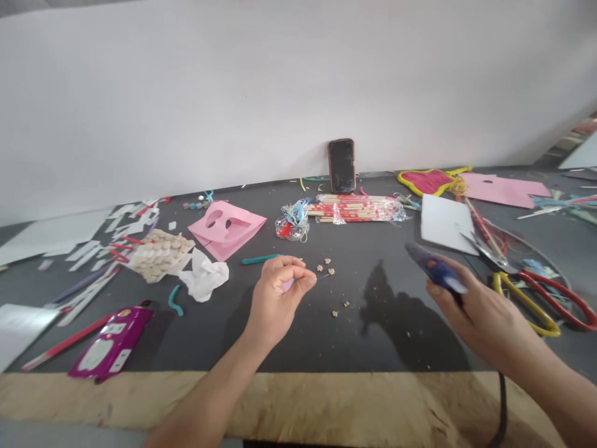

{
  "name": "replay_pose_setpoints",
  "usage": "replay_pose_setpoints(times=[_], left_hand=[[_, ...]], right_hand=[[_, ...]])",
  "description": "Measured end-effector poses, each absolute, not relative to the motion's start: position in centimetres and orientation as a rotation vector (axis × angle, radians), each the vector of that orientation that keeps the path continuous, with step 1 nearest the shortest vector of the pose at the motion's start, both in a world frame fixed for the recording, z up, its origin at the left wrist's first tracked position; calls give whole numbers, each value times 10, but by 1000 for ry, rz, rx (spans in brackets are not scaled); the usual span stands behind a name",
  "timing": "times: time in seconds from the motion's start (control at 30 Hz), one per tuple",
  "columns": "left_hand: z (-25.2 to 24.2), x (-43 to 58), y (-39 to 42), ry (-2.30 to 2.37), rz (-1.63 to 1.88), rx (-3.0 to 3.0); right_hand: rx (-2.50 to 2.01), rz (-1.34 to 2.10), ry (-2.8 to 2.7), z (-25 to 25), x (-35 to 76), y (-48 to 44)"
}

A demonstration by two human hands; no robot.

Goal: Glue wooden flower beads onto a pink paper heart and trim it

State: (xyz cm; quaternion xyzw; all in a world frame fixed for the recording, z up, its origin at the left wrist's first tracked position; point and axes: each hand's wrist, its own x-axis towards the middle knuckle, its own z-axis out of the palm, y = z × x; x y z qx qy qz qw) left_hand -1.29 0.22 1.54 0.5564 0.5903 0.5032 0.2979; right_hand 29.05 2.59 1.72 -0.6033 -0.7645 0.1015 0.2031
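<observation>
Head view: scissors (508, 269), sticks (359, 209), tissue (204, 277) surround the hands (282, 295).

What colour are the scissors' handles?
One yellow handle, one red handle; best seen in head view.

The left hand (277, 292) and right hand (485, 311) are both bare from the fingers to the wrists. The left forearm (219, 379) is uncovered too, slim at the wrist and widening smoothly until the bottom edge of the view cuts it off. The right forearm (543, 367), equally bare, has a similar taper and leaves the view at the lower right; the upper arms are out of sight.
</observation>
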Motion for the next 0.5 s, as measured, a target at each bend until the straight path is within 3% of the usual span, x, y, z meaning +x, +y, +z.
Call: replay_pose_setpoints(times=[0.13,0.3,0.4,0.5], left_hand=[[10,-15,3,1562,1311,1557],[-5,-16,8,1605,1356,1508],[-11,-18,9,1650,1318,1500],[-14,-18,8,1638,1303,1459]], right_hand=[[-1634,-208,-2438,0,312,41],[-1563,-472,-2437,6,307,39],[-1364,-328,-2367,17,276,24],[-1237,117,-2455,13,232,6]])
